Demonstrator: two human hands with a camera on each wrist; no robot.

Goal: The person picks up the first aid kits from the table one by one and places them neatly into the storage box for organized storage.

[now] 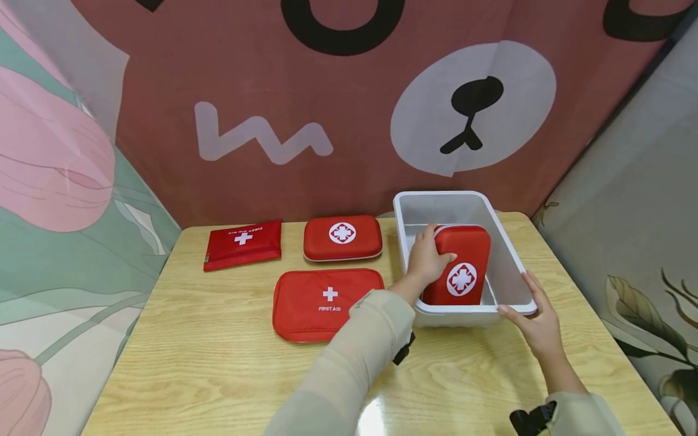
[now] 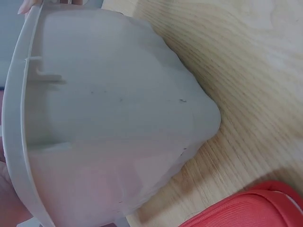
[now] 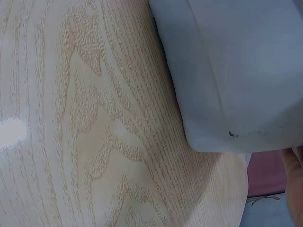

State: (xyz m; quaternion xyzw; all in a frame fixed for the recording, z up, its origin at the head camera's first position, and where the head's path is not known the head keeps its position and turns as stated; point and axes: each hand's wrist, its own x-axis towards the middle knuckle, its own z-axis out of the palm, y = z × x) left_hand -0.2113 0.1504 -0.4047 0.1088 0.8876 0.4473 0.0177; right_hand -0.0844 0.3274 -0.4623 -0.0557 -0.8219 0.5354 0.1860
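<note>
My left hand (image 1: 428, 260) holds a red hard first aid case (image 1: 470, 249) by its left side. The case stands on end inside a white plastic bin (image 1: 511, 251), its white cross emblem facing me and its lower end hidden by the front wall. With thumb and fingers, my right hand (image 1: 542, 327) grips the bin's front right corner at the rim. In the right wrist view, part of that hand (image 3: 294, 184) shows beside the bin wall (image 3: 251, 85). The left wrist view mostly shows the bin's outer wall (image 2: 109, 104).
Left of the bin lie a second red hard case (image 1: 319, 237), a red zip pouch marked FIRST AID (image 1: 305, 303), partly covered by my left sleeve, and a flat red first aid kit packet (image 1: 262, 245). All rest on a wooden table (image 1: 191, 363) against a printed curtain (image 1: 251, 188).
</note>
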